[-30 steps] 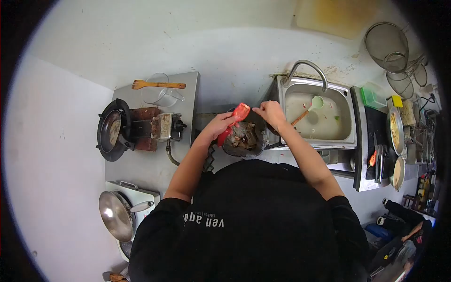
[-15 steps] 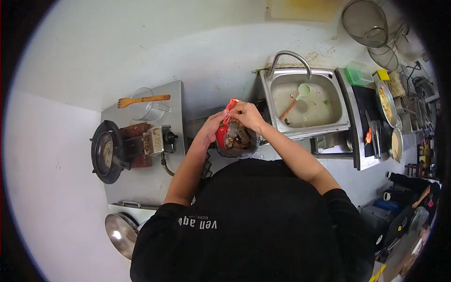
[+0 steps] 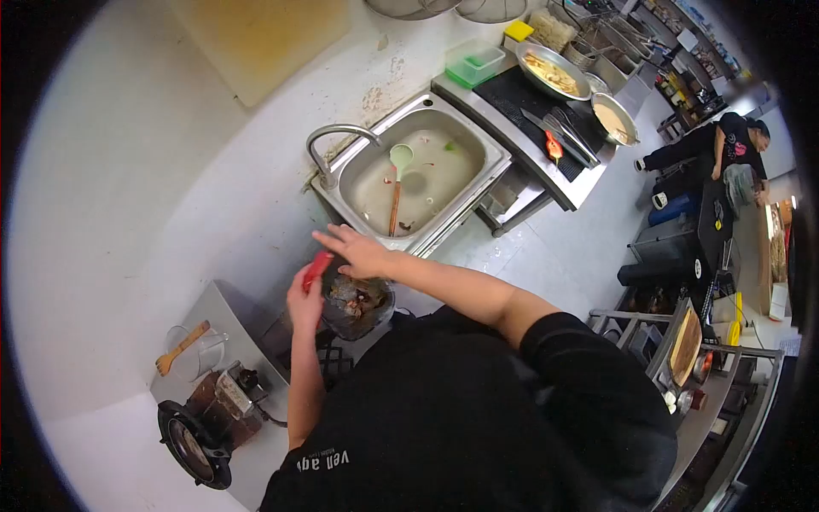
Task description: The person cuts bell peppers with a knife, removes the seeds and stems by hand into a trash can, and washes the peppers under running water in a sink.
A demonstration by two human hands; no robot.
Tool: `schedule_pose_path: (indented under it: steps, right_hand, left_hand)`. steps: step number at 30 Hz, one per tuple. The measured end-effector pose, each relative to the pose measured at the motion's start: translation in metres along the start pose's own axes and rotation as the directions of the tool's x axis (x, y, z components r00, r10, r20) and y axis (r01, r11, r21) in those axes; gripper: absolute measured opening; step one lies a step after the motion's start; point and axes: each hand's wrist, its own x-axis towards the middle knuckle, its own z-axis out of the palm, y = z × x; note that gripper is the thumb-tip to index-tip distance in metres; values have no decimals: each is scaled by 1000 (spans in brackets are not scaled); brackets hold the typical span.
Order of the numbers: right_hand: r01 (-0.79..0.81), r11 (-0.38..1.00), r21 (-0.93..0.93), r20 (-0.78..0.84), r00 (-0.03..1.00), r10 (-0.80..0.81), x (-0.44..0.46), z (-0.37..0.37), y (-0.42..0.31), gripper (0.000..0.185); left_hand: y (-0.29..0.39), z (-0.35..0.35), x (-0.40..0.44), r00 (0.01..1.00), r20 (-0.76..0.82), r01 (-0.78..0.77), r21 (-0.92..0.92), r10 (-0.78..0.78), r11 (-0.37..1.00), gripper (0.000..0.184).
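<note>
- From where I stand, the person's left hand [image 3: 304,297] holds a red piece [image 3: 317,269]; its fingers are pressed together around the lower part, and the upper end sticks out above them.
- The right hand [image 3: 363,254] is just beside this red piece, with fingers stretched out and slightly spread. I cannot tell if they touch it.
- The red piece is therefore in the left hand, up near the edge of a waste bin [image 3: 386,322], which has mixed scraps [image 3: 357,297] inside.
- Next to the right hand is a metal sink [image 3: 497,160] with cloudy water. A ladle [image 3: 396,200] with a green bowl lies in it, among small bits.
- Beyond the sink, a counter carries a dark mat [image 3: 502,92], and on this mat is a red cut pepper [image 3: 554,147], near some metal tools.
- On the left-hand side, a wooden fork [image 3: 181,349] lies across a clear jug [image 3: 203,360], near a burner [image 3: 194,445].
- Farther away, on the right, another person [image 3: 740,143] is at a dark counter.
</note>
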Motion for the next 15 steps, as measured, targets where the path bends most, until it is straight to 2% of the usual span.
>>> schedule_pose_path:
  steps: [1, 2, 3, 4, 6, 8, 9, 10, 11, 12, 13, 14, 15]
  right_hand:
    - [-46, 994, 99, 3, 999, 46, 4, -7, 4, 50]
    - [-152, 940, 306, 217, 972, 87, 3, -22, 19, 47]
    - [-295, 836, 463, 423, 902, 84, -1, -38, 36, 44]
    - [-238, 890, 388, 380, 922, 81, -10, -46, 53, 35]
    - [-329, 834, 442, 236, 940, 246, -36, -76, 82, 28]
    - [-623, 706, 337, 280, 782, 557, -60, -128, 110, 28]
    - [-662, 639, 392, 141, 730, 669, -91, -133, 147, 29]
    - [-771, 485, 413, 92, 565, 820, -123, -141, 189, 26]
    - [-750, 582, 314, -175, 557, 812, -161, -156, 231, 21]
    - [-840, 404, 362, -236, 336, 912, -195, -174, 267, 19]
    - [-824, 426, 373, -334, 310, 890, -239, -194, 307, 16]
    - [-811, 364, 458, -397, 179, 900, -250, -233, 310, 17]
    - [-905, 365, 220, -538, 200, 819, -302, -235, 365, 17]
  left_hand:
    - [6, 7, 2, 1000, -1, 3, 8, -3, 1000, 34]
    - [16, 22, 9, 993, 118, -12, -20, 14, 1000, 34]
    - [28, 40, 16, 969, 244, -26, -52, 38, 998, 34]
    - [46, 57, 19, 963, 266, -31, -49, 43, 998, 34]
    - [80, 85, 22, 919, 390, -26, -100, 63, 995, 38]
    - [97, 114, 29, 911, 391, -79, -142, 130, 987, 39]
    - [104, 125, 33, 903, 384, -128, -182, 190, 975, 40]
    - [110, 134, 38, 903, 389, -122, -178, 184, 976, 41]
    - [115, 142, 43, 897, 402, -126, -170, 186, 977, 41]
    - [118, 147, 48, 908, 402, -66, -136, 116, 989, 40]
    - [121, 151, 55, 917, 396, -8, -101, 47, 995, 39]
    - [112, 155, 64, 918, 397, 25, -114, 23, 993, 36]
    - [117, 159, 67, 916, 401, 21, -106, 24, 994, 36]
